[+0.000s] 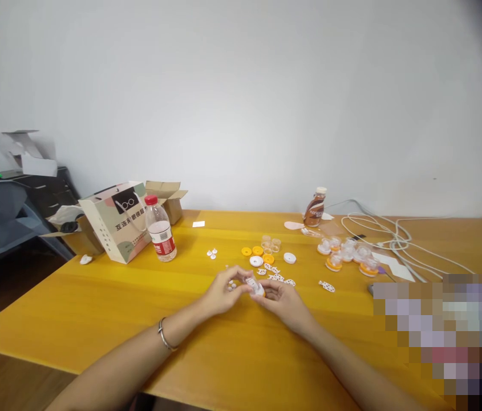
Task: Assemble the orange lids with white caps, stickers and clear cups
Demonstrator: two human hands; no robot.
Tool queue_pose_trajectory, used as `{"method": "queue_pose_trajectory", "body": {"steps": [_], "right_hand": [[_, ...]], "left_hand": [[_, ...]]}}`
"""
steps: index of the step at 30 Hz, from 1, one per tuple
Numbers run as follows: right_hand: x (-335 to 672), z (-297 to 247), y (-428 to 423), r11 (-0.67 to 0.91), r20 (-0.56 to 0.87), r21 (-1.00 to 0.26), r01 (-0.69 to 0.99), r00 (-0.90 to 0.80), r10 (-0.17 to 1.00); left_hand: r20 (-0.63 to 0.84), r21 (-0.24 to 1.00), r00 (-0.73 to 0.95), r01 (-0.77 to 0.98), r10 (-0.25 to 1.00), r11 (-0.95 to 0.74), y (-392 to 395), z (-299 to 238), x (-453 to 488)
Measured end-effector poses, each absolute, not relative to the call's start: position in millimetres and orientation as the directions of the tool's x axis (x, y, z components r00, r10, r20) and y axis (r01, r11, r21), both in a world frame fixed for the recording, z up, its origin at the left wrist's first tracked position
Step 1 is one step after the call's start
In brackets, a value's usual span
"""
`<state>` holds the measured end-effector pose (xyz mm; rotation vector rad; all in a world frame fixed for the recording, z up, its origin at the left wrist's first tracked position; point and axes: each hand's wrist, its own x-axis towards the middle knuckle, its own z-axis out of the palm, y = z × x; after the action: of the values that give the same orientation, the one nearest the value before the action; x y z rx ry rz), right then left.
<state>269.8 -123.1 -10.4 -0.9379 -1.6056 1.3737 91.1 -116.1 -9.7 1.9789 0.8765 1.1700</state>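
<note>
My left hand and my right hand meet above the table, their fingers closed on a small plastic piece. Clear and white on top, the piece has an orange rim low on its right side and is tilted; fingertips hide part of it. Just beyond lie several flat white perforated parts. Orange discs, white discs and clear cups sit farther back. Small white parts show close by my left fingers.
Clear-topped pieces with orange or white bases are clustered right, near coiled white cables. A brown bottle stands at the back. To the left are a red-capped water bottle, a paper bag and small white pegs.
</note>
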Motion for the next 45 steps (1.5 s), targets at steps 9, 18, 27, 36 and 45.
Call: {"method": "queue_pose_trajectory", "body": {"steps": [9, 18, 27, 36, 45], "right_hand": [[269.9, -4.0, -130.1, 0.078, 0.091, -0.996, -0.046, -0.572, 0.815], [273.8, -7.4, -125.0, 0.35, 0.249, -0.91, 0.222, -0.384, 0.889], [275.5, -7.1, -125.4, 0.124, 0.048, -0.987, 0.097, -0.565, 0.824], [272.6, 0.3, -131.9, -0.1, -0.031, -0.992, -0.073, -0.634, 0.773], [262.5, -7.6, -135.3, 0.079, 0.07, -0.997, -0.006, -0.53, 0.845]], "left_hand": [[0.334, 0.942, 0.525, -0.143, 0.783, -0.305, -120.8, 6.3, 84.2], [0.36, 0.76, 0.375, 0.414, 0.855, -0.501, -126.5, 10.0, 87.9], [0.277, 0.804, 0.588, 0.291, 0.76, -0.518, -122.7, 15.5, 81.0], [0.314, 0.81, 0.651, 0.196, 0.691, -0.553, -122.4, 29.6, 76.2], [0.38, 0.707, 0.377, 0.471, 0.845, -0.528, -132.0, 16.7, 89.6]]}}
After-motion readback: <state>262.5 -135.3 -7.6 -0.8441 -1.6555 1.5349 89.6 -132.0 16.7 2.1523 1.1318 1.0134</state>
